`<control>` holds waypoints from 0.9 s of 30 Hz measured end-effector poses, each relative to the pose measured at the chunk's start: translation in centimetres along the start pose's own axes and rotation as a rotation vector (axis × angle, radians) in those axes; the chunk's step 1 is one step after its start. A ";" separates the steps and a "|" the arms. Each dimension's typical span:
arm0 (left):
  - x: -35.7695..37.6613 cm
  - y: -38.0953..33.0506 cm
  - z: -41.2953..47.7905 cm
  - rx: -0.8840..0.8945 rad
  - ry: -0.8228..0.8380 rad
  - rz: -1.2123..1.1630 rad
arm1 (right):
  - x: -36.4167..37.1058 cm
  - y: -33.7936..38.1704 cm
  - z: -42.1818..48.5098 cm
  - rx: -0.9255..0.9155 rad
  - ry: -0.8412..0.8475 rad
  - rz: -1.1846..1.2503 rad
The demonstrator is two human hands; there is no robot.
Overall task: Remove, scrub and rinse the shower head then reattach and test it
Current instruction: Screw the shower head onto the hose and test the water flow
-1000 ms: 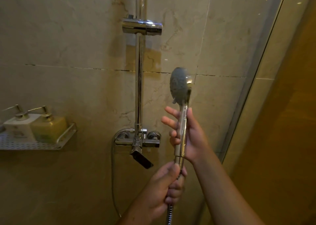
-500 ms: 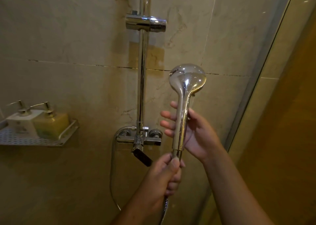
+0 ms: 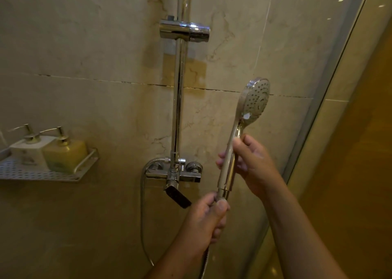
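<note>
A marble-tiled shower wall (image 3: 84,56) fills the scene, with a glass panel (image 3: 331,87) at the right. The shower head (image 3: 255,100) stands upright right of the chrome rail (image 3: 179,109), nozzle face turned rightward. The right hand (image 3: 252,164) wraps its handle; the left hand (image 3: 203,221) pinches the hose nut below. A shelf (image 3: 42,172) at far left carries two pump bottles (image 3: 65,155).

perforated wall shelf (image 3: 31,173) at left, white pump bottle (image 3: 26,151) and yellow pump bottle (image 3: 65,159) standing side by side, touching
</note>
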State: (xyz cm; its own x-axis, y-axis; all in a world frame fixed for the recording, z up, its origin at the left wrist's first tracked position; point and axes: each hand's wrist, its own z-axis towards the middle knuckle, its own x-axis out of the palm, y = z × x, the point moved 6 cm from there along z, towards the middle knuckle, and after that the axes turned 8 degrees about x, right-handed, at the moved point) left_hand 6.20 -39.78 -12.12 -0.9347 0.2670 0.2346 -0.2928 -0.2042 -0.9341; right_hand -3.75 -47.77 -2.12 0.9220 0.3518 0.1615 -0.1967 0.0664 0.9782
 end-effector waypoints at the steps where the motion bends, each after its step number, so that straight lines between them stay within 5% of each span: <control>1: 0.3 0.0 0.0 0.004 0.013 -0.033 | 0.5 -0.3 0.2 0.027 0.109 0.156; 4: 1.4 0.0 -0.3 -0.014 0.078 -0.167 | 2.3 -0.6 0.4 0.113 0.459 0.612; 7: 2.1 0.2 -0.5 -0.055 0.131 -0.318 | 3.0 -0.9 0.6 0.147 0.626 0.774; 10: 2.1 0.7 -0.6 -0.057 0.108 -0.305 | 3.2 -1.5 0.5 0.155 0.613 0.729; 21: 0.8 1.2 -0.4 -0.042 -0.076 -0.061 | 1.0 -0.9 0.6 -0.054 -0.121 0.107; 27: 2.1 -0.7 -0.6 -0.027 0.155 -0.335 | 3.2 0.5 -0.1 0.077 0.382 0.495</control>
State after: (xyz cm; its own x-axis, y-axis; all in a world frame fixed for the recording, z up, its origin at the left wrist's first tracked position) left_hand 4.58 -38.53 -11.18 -0.7456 0.4545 0.4873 -0.5702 -0.0567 -0.8195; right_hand -0.92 -46.49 -1.18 0.5408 0.6330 0.5540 -0.5322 -0.2525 0.8081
